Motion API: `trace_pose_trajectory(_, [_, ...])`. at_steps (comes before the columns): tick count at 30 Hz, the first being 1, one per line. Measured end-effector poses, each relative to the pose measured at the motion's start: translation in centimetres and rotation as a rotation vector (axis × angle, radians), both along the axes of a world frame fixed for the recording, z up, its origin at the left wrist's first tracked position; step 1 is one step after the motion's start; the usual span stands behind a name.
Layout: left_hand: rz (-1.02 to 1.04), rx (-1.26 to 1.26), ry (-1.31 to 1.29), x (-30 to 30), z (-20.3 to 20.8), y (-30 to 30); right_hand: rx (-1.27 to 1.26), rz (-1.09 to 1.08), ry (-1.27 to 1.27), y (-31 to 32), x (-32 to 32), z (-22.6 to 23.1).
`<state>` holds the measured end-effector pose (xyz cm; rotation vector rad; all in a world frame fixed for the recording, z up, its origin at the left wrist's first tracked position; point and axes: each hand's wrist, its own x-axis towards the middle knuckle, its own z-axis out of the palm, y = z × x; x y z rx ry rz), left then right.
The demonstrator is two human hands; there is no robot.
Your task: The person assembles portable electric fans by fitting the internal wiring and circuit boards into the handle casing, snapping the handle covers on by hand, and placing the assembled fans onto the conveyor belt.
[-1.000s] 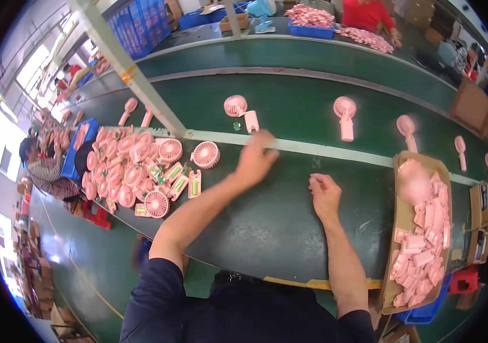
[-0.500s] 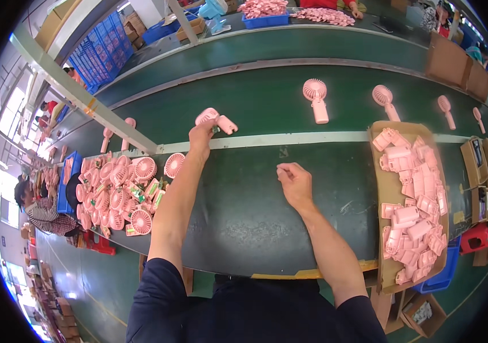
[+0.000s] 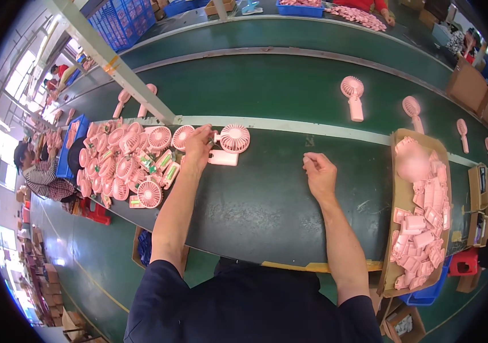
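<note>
My left hand (image 3: 198, 144) reaches across the dark green work surface and grips a pink hand-held fan (image 3: 232, 140) at the neck below its round head, its handle lying toward me. Just left of that hand lies a heap of pink fan heads (image 3: 132, 163) with several green parts among them. My right hand (image 3: 319, 174) rests on the green surface to the right with fingers curled loosely, and I see nothing in it.
A cardboard tray (image 3: 391, 228) of pink handle parts stands at the right. Finished pink fans (image 3: 352, 97) lie on the green conveyor belt behind. A white post (image 3: 124, 74) slants across the upper left. Other people work at left and far back.
My left hand has drawn the pink fan from the belt's edge back onto the work surface beside the heap. My right hand has stayed on the surface.
</note>
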<state>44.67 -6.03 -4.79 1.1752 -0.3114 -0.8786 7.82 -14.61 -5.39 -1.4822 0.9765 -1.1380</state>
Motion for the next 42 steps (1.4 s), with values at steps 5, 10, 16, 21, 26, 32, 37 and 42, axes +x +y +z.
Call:
trace_pose_trajectory(5, [-0.07,0.062,-0.132,-2.1,1.3,0.7,0.0,-0.032,0.053,0.4,-0.6,-0.4])
trace_pose_trajectory(10, [-0.356,0.068,-0.415,-10.1,1.2,2.9,0.077,-0.05,0.097,0.4,0.2,0.5])
trace_pose_trajectory(16, [-0.64,-0.119,-1.005,-18.0,4.5,7.8,-0.113,0.019,0.345,3.3,1.8,4.8])
trace_pose_trajectory(21, [-0.406,-0.054,-1.213,-17.5,4.5,10.1,-0.402,0.169,0.638,6.3,5.3,5.4])
trace_pose_trajectory(26, [-0.407,0.109,-1.369,-16.9,3.0,11.4,-0.463,0.164,0.888,7.2,6.4,5.7])
trace_pose_trajectory(32, [-0.3,0.21,-1.326,-15.3,3.5,11.1,-0.03,0.107,0.251,6.7,5.1,5.7])
trace_pose_trajectory(37, [-0.463,0.205,-1.253,-16.8,3.4,9.6,0.436,0.319,-0.538,7.5,4.2,5.8])
trace_pose_trajectory(42, [-0.685,0.133,-1.143,-18.5,3.7,8.7,0.55,0.423,-0.753,9.3,4.4,7.0])
